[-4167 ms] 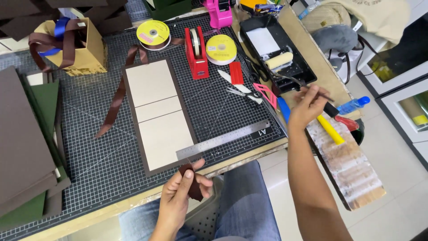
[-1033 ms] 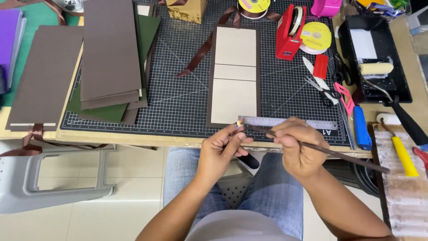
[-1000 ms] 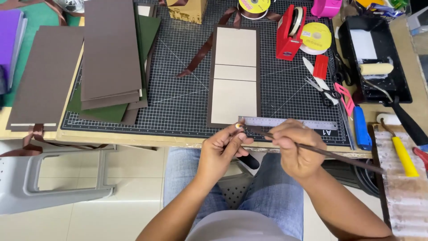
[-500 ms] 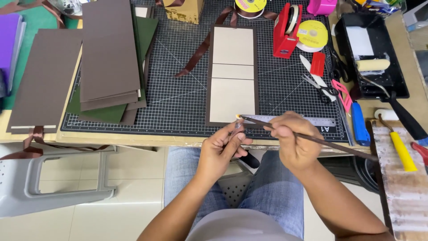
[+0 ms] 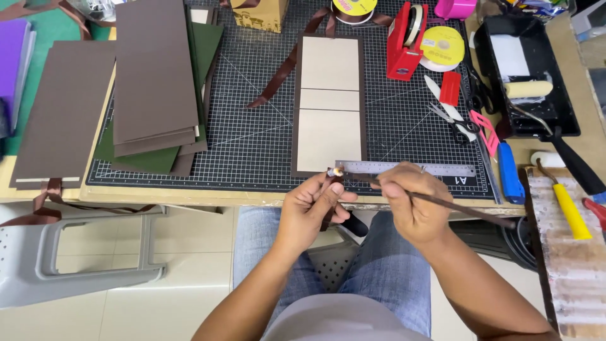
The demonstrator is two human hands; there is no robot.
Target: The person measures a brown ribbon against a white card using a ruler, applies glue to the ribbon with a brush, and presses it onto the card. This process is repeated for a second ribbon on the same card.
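My left hand [image 5: 310,207] pinches the end of a short brown ribbon piece [image 5: 331,187] just off the table's front edge. My right hand [image 5: 410,203] holds a thin dark brush [image 5: 467,209] by its handle, the tip touching the ribbon end, where a pale dab shows. Just beyond both hands a steel ruler [image 5: 407,168] lies on the black cutting mat [image 5: 252,145]. Behind the ruler a brown cover with three cream boards [image 5: 329,101] lies flat, a brown ribbon [image 5: 283,69] trailing from under it.
Stacks of brown and green card [image 5: 154,82] cover the mat's left side. A red tape dispenser [image 5: 406,41], yellow tape rolls [image 5: 442,44], scissors [image 5: 453,120], a blue cutter [image 5: 509,170] and a black tray with a roller [image 5: 527,88] sit right. A grey stool [image 5: 76,252] stands left of my knees.
Earlier my right hand reached to the tools on the right while my left held the ribbon piece. Now it holds the brush at the ribbon end, with only slight shifts over the last second.
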